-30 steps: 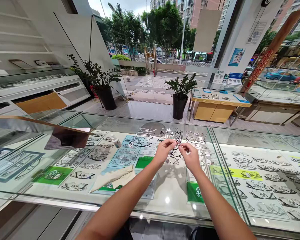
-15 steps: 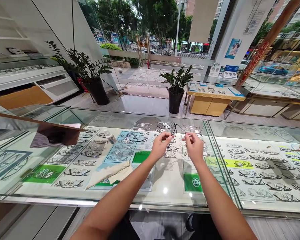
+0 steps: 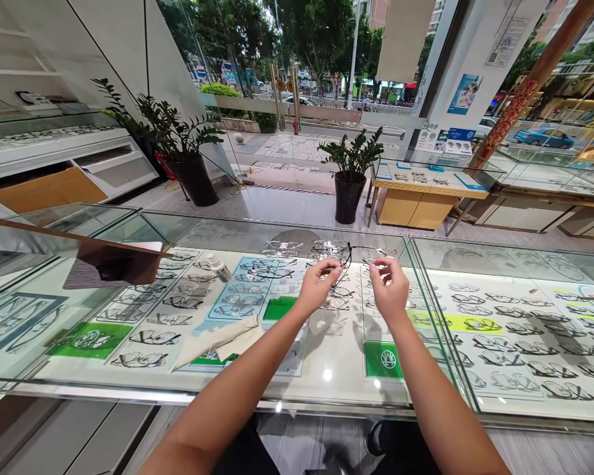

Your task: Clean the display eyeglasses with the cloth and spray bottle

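A dark-framed pair of eyeglasses (image 3: 349, 254) is held up over the glass counter (image 3: 327, 389). My left hand (image 3: 321, 282) pinches it between thumb and fingers at its left side. One thin temple stretches right, toward my right hand (image 3: 390, 290). The right hand's fingers are curled in toward the thumb at that temple; the exact contact is too small to see clearly. Below both hands, rows of other glasses show in the display. A beige cloth (image 3: 222, 342) lies left of my left forearm, and a small white bottle (image 3: 218, 268) stands farther back.
Green cards (image 3: 382, 360) and many spectacle frames fill the display case. A brown-edged panel (image 3: 113, 254) juts in from the left. Across the floor are potted plants (image 3: 347, 191) and a wooden display table (image 3: 416, 201), before a glass door.
My right hand has shifted slightly right, and its fingers look looser and more curled. The temple now reaches farther to the right. My left hand keeps its pinch almost in place.
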Demonstrator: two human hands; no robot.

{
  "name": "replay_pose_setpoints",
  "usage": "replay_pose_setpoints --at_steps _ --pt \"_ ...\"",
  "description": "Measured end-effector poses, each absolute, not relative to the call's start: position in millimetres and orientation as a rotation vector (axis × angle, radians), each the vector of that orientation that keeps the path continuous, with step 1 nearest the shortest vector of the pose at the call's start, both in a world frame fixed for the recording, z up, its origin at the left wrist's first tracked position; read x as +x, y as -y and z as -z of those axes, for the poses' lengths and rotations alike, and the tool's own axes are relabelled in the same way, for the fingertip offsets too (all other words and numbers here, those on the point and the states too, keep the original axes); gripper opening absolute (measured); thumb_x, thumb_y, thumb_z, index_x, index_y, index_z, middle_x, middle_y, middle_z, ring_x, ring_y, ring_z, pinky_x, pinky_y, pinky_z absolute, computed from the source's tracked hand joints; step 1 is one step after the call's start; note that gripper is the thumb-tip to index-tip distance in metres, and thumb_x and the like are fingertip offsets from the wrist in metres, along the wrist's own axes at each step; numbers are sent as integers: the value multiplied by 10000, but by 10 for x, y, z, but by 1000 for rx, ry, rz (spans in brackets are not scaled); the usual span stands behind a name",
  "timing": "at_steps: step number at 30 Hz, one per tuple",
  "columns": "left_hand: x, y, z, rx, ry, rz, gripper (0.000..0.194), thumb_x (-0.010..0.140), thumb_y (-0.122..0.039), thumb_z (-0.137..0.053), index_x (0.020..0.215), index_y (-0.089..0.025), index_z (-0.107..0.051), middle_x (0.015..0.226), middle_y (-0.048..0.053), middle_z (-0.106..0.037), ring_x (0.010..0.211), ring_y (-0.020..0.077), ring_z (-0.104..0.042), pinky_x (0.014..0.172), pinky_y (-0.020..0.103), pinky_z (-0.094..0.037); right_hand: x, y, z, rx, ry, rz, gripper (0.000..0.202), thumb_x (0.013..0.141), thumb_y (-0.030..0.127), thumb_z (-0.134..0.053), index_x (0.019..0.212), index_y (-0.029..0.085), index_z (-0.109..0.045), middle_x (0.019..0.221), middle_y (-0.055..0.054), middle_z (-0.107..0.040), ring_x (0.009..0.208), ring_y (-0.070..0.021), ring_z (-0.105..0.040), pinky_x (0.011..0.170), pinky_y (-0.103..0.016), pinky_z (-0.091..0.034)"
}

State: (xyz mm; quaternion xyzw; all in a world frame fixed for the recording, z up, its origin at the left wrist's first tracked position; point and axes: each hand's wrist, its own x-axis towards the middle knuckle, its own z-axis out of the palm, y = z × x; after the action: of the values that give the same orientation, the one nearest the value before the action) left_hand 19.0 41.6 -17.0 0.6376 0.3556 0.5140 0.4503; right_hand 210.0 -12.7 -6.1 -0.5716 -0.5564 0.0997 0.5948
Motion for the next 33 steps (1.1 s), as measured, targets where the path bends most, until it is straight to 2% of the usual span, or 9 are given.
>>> replay_pose_setpoints --at_steps 3,8,14,20,22,24,27,33 --pt "230 -375 174 1590 -875 -1243 218 903 -423 -711 895 -206 -724 970 71 -733 949 227 -671 888 349 -518 2038 134 84 -1345 1385 -290 225 959 455 -637 989 235 -669 967 -54 -727 735 -177 -637 639 -323 -454" --pt "286 -266 145 1678 -809 -1151 230 920 -435 -703 902 -212 -754 984 77 -755 963 238 -682 906 363 -517 2004 81 182 -1356 1361 -458 291 916 461 -679 1083 223 -676 932 -45 -723 691 -169 -602 640 -323 -468" --pt "315 -239 150 1640 -806 -1160 221 906 -427 -721 898 -212 -770 997 84 -765 976 242 -685 919 365 -513 2037 36 230 -1348 1307 -518 487 909 405 -659 1356 215 -614 957 -35 -695 653 -150 -562 627 -306 -462" --pt "321 -316 239 1501 -815 -1165 283 850 -464 -775 890 -184 -766 979 81 -768 938 222 -683 897 350 -522 2056 36 199 -1351 1337 -598 481 929 410 -628 1367 213 -618 773 29 -609 634 -150 -529 630 -285 -436" --pt "326 -336 272 1441 -820 -1168 310 828 -485 -794 879 -180 -765 962 76 -763 903 211 -675 861 338 -521 2067 31 202 -1366 1323 -637 412 924 422 -637 1278 212 -664 754 26 -626 626 -153 -544 629 -286 -433" --pt "328 -352 290 1378 -827 -1179 338 807 -507 -813 882 -181 -765 942 69 -759 871 201 -665 822 326 -516 2081 24 207 -1367 1304 -720 291 921 463 -648 1049 208 -706 671 27 -619 594 -155 -546 605 -285 -417" --pt "311 -375 278 1296 -832 -1215 360 781 -516 -840 895 -182 -767 934 61 -758 873 194 -663 832 322 -511 2098 14 207 -1329 1264 -860 350 915 533 -654 755 227 -602 544 37 -577 522 -145 -504 563 -281 -385" --pt "217 -453 184 1123 -825 -1324 372 752 -502 -882 896 -181 -759 1013 76 -781 984 208 -692 920 339 -519 2110 1 186 -1297 1127 -947 445 876 617 -693 708 229 -556 497 41 -579 463 -118 -433 515 -268 -334"
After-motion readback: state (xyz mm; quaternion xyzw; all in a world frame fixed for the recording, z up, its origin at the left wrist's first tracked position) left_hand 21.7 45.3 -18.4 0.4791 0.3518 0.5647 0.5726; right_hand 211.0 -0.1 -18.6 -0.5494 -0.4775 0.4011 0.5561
